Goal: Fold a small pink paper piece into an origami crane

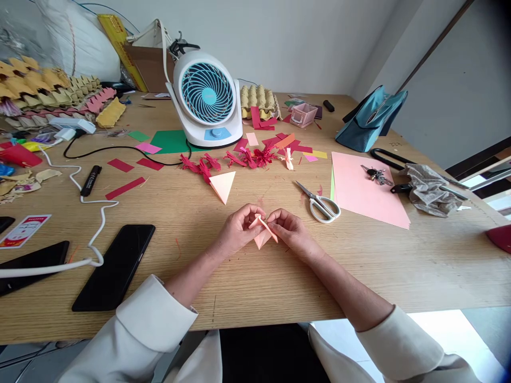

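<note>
A small piece of folded peach paper point(261, 238) is pinched between my two hands, just above the table near its middle. My left hand point(239, 226) grips its left side with thumb and fingers. From the right, my right hand point(293, 231) pinches the other side. Beyond my left hand lies a pale peach paper triangle point(223, 186). White-handled scissors point(322, 206) rest to the right of my right hand, blades pointing away to the left. A row of crumpled red paper pieces point(247, 158) and a small cream one point(288, 158) lie farther back.
A white fan point(208, 101) stands at the back. Pink sheets point(363, 186) with keys point(377, 175) lie at right, near a blue bag point(369, 119). A black phone point(115, 266) and white cable point(98, 234) are at left. Egg trays point(259, 101) sit behind.
</note>
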Motion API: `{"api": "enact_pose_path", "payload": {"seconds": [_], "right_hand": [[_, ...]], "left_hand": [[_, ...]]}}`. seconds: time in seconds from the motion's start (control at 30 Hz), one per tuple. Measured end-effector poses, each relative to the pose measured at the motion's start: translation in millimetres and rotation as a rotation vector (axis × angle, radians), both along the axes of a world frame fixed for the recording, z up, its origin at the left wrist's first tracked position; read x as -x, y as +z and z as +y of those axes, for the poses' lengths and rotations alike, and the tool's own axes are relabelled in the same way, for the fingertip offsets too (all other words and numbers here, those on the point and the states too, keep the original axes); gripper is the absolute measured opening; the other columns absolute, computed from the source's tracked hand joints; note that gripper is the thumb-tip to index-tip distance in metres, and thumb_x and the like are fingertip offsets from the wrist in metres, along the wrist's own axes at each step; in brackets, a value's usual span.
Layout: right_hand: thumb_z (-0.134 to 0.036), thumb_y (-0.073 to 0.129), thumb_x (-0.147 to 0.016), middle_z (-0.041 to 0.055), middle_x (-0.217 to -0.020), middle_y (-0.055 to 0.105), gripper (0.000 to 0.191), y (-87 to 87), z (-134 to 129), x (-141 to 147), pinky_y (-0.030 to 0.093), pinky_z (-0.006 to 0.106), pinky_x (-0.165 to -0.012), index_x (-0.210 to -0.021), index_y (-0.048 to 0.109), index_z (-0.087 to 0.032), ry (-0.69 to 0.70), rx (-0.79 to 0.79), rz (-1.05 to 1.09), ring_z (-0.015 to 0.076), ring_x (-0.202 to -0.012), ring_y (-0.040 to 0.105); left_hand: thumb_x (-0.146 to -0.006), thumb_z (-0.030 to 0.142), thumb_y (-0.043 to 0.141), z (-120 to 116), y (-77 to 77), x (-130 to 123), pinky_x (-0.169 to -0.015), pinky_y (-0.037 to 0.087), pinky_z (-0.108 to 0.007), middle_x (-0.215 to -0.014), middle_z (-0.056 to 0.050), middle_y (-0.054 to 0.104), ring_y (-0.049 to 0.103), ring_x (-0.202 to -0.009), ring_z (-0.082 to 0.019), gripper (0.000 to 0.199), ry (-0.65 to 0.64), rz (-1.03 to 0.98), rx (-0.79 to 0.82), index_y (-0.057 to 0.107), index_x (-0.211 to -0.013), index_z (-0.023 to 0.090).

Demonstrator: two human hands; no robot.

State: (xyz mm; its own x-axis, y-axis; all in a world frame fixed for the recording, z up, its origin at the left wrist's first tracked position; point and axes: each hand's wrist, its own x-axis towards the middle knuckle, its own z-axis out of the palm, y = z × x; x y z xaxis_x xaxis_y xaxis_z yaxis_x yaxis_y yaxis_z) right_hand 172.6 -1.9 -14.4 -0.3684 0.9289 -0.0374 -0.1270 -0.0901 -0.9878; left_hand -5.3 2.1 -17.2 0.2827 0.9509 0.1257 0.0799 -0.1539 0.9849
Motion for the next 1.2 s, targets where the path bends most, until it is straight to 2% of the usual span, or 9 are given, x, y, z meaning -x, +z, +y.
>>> {"api": "enact_pose_path", "payload": {"seconds": [0.1, 0.2, 0.3, 0.4, 0.5, 0.63, 0.83, 1.0, 1.2], "right_hand": [[-0.053, 0.070, -0.078, -0.0018, -0.069, 0.056, 0.037, -0.2, 0.3, 0.8, 0.038, 0.025, -0.056, -0.084, 0.056, -0.020, 0.014, -0.056, -0.021, 0.0106, -0.059, 0.047], [-0.048, 0.068, -0.081, 0.0009, -0.079, 0.058, 0.031, -3.1, 0.4, 1.1, 0.043, 0.027, -0.064, -0.087, 0.055, -0.020, 0.010, -0.169, -0.043, 0.0130, -0.069, 0.053], [-0.036, 0.060, -0.088, 0.0010, -0.083, 0.057, 0.020, -6.9, -0.5, 0.0, 0.043, 0.027, -0.063, -0.102, 0.054, -0.022, -0.048, -0.314, -0.113, 0.0135, -0.071, 0.052], [-0.024, 0.055, -0.090, 0.0002, -0.083, 0.054, 0.026, -8.2, -2.1, -2.6, 0.043, 0.028, -0.062, -0.115, 0.050, -0.024, -0.095, -0.500, -0.252, 0.0133, -0.067, 0.050], [-0.018, 0.052, -0.090, 0.0030, -0.091, 0.057, 0.024, -6.5, -2.5, -6.3, 0.046, 0.029, -0.065, -0.113, 0.051, -0.025, -0.082, -0.701, -0.360, 0.0139, -0.070, 0.052], [-0.013, 0.049, -0.091, 0.0059, -0.097, 0.058, 0.032, -2.8, 0.1, -12.3, 0.048, 0.031, -0.067, -0.120, 0.050, -0.025, -0.085, -0.848, -0.446, 0.0158, -0.075, 0.055], [-0.013, 0.045, -0.094, 0.0086, -0.102, 0.057, 0.026, 2.0, 3.7, -18.4, 0.050, 0.034, -0.078, -0.113, 0.058, -0.024, 0.035, -0.959, -0.551, 0.0193, -0.092, 0.058], [-0.015, 0.049, -0.093, 0.0082, -0.101, 0.058, 0.019, -0.3, 5.1, -18.3, 0.051, 0.034, -0.081, -0.106, 0.062, -0.023, 0.073, -0.937, -0.527, 0.0192, -0.093, 0.060], [-0.014, 0.050, -0.092, 0.0076, -0.097, 0.060, 0.015, -1.1, 6.4, -19.2, 0.051, 0.035, -0.081, -0.097, 0.062, -0.021, 0.058, -0.929, -0.465, 0.0188, -0.092, 0.061]], "left_hand": [[-0.076, 0.032, 0.073, 0.3, 1.8, -1.0, -0.067, 0.044, -0.022, -0.082, 0.000, 0.058, 0.055, -0.072, -0.011, 0.027, -0.013, -0.083, 0.059, 0.056, -0.090, 0.017], [-0.073, 0.035, 0.075, -1.3, 4.6, -2.2, -0.064, 0.042, -0.021, -0.079, 0.002, 0.057, 0.054, -0.070, -0.010, 0.033, 0.015, -0.157, 0.166, 0.055, -0.091, 0.017], [-0.073, 0.036, 0.075, -2.8, 6.4, -1.9, -0.062, 0.040, -0.020, -0.079, 0.002, 0.057, 0.054, -0.069, -0.010, 0.034, 0.048, -0.197, 0.252, 0.055, -0.093, 0.017], [-0.073, 0.037, 0.074, -3.0, 5.7, -0.2, -0.064, 0.041, -0.021, -0.082, 0.002, 0.059, 0.056, -0.072, -0.011, 0.035, 0.052, -0.206, 0.269, 0.055, -0.095, 0.017], [-0.073, 0.037, 0.074, -2.8, 4.9, 1.2, -0.064, 0.043, -0.022, -0.081, 0.001, 0.061, 0.057, -0.071, -0.012, 0.037, 0.032, -0.198, 0.292, 0.055, -0.099, 0.018], [-0.074, 0.035, 0.073, -2.8, 5.9, 1.6, -0.063, 0.045, -0.023, -0.084, 0.000, 0.063, 0.059, -0.070, -0.013, 0.035, 0.017, -0.180, 0.290, 0.055, -0.099, 0.018], [-0.075, 0.032, 0.072, -4.5, 8.8, 0.8, -0.065, 0.052, -0.027, -0.090, -0.002, 0.064, 0.064, -0.076, -0.015, 0.031, -0.008, -0.125, 0.231, 0.056, -0.098, 0.017], [-0.076, 0.031, 0.070, -7.2, 13.5, -0.8, -0.058, 0.059, -0.031, -0.097, -0.003, 0.062, 0.068, -0.078, -0.018, 0.032, -0.076, -0.171, 0.335, 0.052, -0.100, 0.018], [-0.075, 0.025, 0.071, -6.4, 13.5, -1.1, -0.058, 0.060, -0.029, -0.095, -0.003, 0.063, 0.067, -0.079, -0.016, 0.030, -0.077, -0.192, 0.355, 0.052, -0.098, 0.018]]}}
